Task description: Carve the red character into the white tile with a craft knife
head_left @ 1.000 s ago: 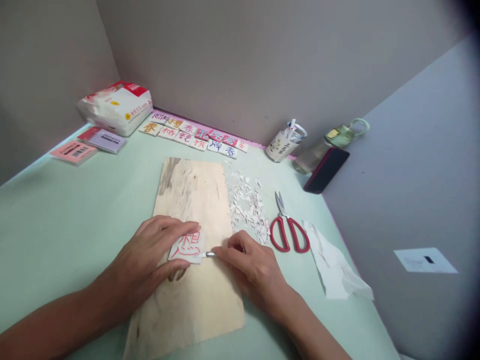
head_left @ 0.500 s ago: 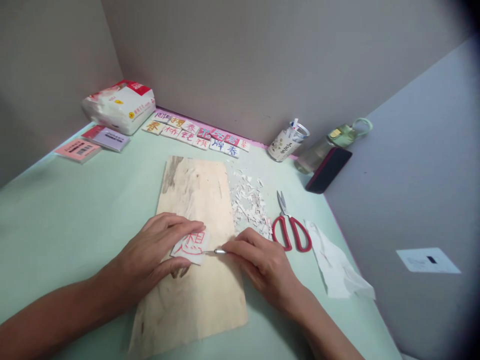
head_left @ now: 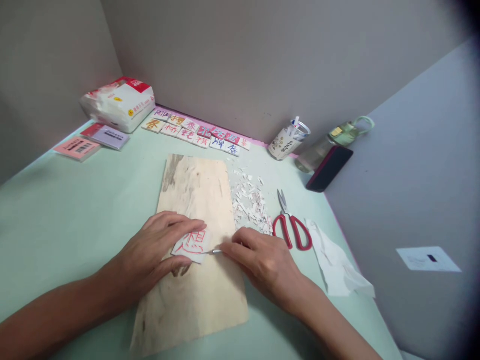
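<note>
A small white paper piece [head_left: 192, 244] with a red character lies on a pale wooden board [head_left: 195, 200]. My left hand [head_left: 152, 252] lies over the paper's left side, fingers flat and pressing it down. My right hand [head_left: 258, 260] pinches a thin metal-tipped craft knife [head_left: 215, 251], whose tip touches the paper's right edge.
A heap of white paper scraps [head_left: 249, 202] and red-handled scissors [head_left: 290, 225] lie right of the board. A crumpled tissue [head_left: 335, 260] is further right. Character tiles [head_left: 195, 132], a tissue pack [head_left: 118, 102], cards [head_left: 92, 142], a cup [head_left: 288, 140], a bottle [head_left: 330, 142] and a phone [head_left: 330, 168] line the back.
The knife tip drew back slightly to the right, then returned to the paper's edge. The view shifted a little; my left hand stays on the paper.
</note>
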The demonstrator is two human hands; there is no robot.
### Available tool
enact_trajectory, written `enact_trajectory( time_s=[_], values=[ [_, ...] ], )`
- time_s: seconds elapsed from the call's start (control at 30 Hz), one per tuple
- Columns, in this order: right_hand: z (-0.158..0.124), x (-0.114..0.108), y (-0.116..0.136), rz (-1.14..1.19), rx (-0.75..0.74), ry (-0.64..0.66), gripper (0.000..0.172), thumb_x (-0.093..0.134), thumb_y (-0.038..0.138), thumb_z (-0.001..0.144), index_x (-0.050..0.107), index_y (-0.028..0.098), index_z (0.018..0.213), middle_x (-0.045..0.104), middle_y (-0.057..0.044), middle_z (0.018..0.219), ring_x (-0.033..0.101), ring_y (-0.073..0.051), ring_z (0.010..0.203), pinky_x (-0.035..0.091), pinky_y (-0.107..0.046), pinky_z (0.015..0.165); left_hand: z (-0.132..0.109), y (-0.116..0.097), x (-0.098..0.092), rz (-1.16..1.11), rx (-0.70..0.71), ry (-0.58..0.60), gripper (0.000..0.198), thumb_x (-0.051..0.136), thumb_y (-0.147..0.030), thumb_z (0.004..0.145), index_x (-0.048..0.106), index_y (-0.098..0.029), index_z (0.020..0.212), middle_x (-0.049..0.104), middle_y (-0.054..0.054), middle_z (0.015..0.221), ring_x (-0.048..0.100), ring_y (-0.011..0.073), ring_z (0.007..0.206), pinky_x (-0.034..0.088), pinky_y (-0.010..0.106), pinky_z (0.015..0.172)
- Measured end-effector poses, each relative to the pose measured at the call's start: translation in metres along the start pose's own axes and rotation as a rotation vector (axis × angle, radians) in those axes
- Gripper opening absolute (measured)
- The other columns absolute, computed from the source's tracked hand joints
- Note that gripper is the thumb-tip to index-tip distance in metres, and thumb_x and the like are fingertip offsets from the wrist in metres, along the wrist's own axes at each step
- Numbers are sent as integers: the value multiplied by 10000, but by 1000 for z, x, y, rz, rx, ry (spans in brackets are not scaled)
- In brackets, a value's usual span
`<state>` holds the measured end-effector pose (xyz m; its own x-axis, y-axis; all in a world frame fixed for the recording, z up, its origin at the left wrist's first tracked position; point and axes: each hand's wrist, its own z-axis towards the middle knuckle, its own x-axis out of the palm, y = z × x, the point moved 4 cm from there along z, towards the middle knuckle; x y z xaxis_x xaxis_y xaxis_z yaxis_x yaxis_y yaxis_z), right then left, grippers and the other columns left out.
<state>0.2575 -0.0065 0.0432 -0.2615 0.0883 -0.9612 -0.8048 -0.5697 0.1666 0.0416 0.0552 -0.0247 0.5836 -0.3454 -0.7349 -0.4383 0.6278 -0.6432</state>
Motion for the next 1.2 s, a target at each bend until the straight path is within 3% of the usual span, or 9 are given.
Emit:
enact_trajectory(
  time_s=[0.2, 0.63, 1.2],
  values=[
    [5, -15, 7, -5, -56, 124, 324, 458, 96, 1066, 653, 179, 820, 548, 1, 745, 433, -131, 599, 270, -306, 522, 0, 2, 1, 1, 4, -5, 459, 504, -542, 1049, 511, -351, 1466, 630, 38, 1356, 523, 289, 1285, 435, 417, 1095],
    [6, -10, 3, -35, -34, 36, 327, 440, 105, 1076, 681, 170, 864, 569, -6, 753, 432, -131, 609, 245, -305, 504, 0, -2, -1, -17, 14, 11, 456, 498, -550, 1059, 468, -361, 1473, 603, 15, 1365, 494, 266, 1295, 395, 380, 1098],
    [7, -11, 4, -40, -51, 62, 276, 493, 79, 1051, 663, 144, 844, 533, 4, 760, 412, -132, 625, 253, -314, 531, -2, 2, 1, -16, 22, -4, 482, 495, -588, 1047, 459, -377, 1479, 596, 27, 1355, 504, 284, 1280, 409, 408, 1084]
  ],
)
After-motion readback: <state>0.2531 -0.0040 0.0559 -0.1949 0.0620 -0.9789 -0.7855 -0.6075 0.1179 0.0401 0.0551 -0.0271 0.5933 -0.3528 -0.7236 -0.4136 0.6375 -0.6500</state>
